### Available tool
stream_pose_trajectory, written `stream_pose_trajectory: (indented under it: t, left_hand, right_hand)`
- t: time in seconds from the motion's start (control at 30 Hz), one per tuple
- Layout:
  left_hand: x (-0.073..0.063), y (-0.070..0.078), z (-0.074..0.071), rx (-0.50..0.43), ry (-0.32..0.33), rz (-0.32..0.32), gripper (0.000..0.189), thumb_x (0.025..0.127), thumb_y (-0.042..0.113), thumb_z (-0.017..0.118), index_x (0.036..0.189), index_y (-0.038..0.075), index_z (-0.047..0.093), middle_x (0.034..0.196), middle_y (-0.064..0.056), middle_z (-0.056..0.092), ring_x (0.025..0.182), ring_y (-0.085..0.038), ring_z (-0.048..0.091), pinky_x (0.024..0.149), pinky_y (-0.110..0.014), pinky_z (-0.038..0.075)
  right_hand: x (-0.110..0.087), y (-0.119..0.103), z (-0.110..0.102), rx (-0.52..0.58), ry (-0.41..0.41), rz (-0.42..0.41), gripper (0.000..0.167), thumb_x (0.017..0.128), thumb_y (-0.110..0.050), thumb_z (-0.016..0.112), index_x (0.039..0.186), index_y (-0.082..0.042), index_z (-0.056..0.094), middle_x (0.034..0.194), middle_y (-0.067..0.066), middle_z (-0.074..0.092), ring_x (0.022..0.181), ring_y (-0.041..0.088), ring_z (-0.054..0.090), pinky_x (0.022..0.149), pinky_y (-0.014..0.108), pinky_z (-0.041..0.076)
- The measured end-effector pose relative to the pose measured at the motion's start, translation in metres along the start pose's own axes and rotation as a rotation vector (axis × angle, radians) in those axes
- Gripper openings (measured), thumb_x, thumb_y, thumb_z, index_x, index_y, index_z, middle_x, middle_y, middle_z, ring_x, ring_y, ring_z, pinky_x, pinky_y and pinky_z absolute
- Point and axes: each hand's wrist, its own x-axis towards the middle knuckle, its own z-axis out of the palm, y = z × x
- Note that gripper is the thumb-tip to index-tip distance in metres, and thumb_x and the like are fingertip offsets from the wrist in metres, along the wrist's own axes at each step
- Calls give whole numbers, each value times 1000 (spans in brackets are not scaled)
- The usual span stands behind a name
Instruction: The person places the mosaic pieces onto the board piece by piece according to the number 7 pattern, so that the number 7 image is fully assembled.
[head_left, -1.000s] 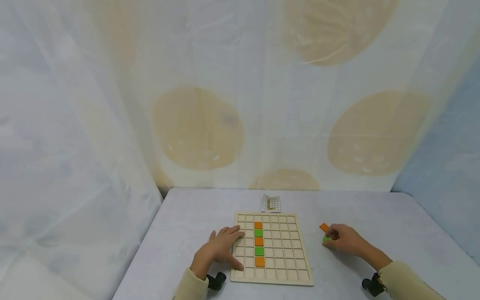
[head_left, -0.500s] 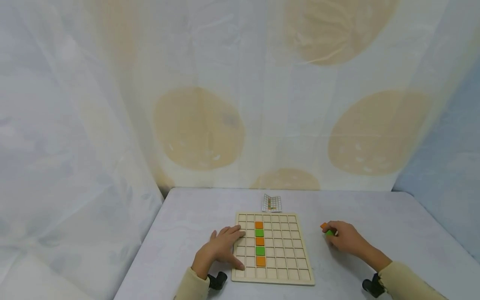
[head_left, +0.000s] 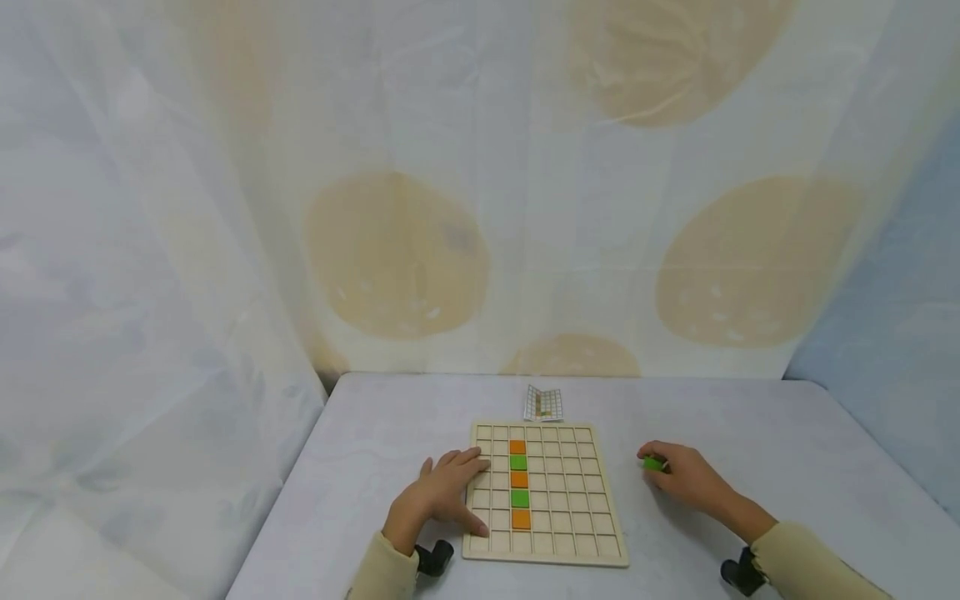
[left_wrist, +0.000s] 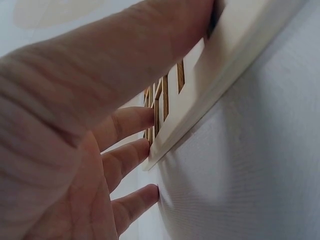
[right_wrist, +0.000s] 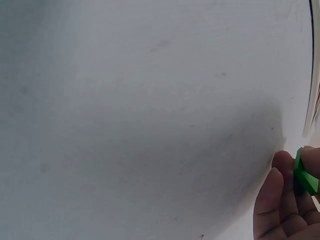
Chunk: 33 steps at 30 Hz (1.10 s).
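My left hand (head_left: 438, 498) lies with spread, fairly straight fingers over the left edge of a wooden grid board (head_left: 573, 562). In the left wrist view, fingertips and thumb rest at the board's raised rim (left_wrist: 200, 107), with one finger beyond it on the cloth. One column of the board holds alternating orange and green square tiles, among them an orange tile (head_left: 521, 519) at the near end and a green tile (head_left: 519, 498) behind it. Right of the board, my right hand (head_left: 690, 477) pinches another green tile (right_wrist: 305, 175) between thumb and fingers, low over the table.
Behind the board stands a small folded card (head_left: 543, 405) printed with a grid and coloured squares. A white cloth covers the table (head_left: 390, 417). Patterned curtains (head_left: 480, 125) hang behind and on both sides. Each wrist wears a black camera (head_left: 434, 559).
My right hand has lifted the green tile slightly and shifted its fingers forward. The loose orange tile that showed at its fingertips is now out of sight. My left hand stays put.
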Motion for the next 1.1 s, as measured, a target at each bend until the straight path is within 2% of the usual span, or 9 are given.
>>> stream_pose_trajectory:
  t: [0.2, 0.53, 0.77, 0.97, 1.1]
  left_hand:
    - [0, -1, 0, 0, -6, 2, 101, 64, 51, 90, 149, 20, 45, 161, -4, 32, 147, -35, 28, 114, -71, 15]
    - [3, 0, -2, 7, 2, 9, 101, 63, 50, 90, 148, 19, 45, 161, -4, 33, 147, -34, 29, 114, -71, 14]
    - [3, -1, 0, -8, -9, 7, 102, 63, 50, 90, 149, 19, 44, 161, -4, 32, 147, -34, 28, 114, -71, 14]
    - [2, -1, 0, -16, -11, 4, 101, 64, 51, 90, 149, 19, 44, 161, -5, 32, 148, -35, 27, 114, -72, 13]
    - [3, -2, 1, -14, -12, -3, 101, 64, 51, 89, 149, 20, 45, 161, -4, 32, 147, -35, 27, 114, -72, 14]
  right_hand:
    - [3, -7, 0, -4, -21, 24, 23, 85, -3, 70, 108, -2, 67, 93, 2, 67, 84, 15, 61, 71, 35, 54]
    - [8, -18, 1, -9, -18, 1, 24, 85, -3, 72, 108, 0, 66, 95, 4, 69, 84, 17, 62, 70, 35, 55]
    - [10, -29, 2, 48, -45, 50, 27, 85, -4, 72, 111, -1, 65, 93, 4, 67, 80, 15, 60, 66, 31, 53]
    - [12, -40, 6, 26, -39, -3, 20, 84, -4, 74, 103, -4, 65, 90, 0, 66, 82, 14, 59, 69, 32, 52]
    - [11, -50, 9, 46, -63, 0, 18, 84, -5, 75, 98, -8, 65, 87, -2, 64, 80, 12, 57, 66, 29, 50]
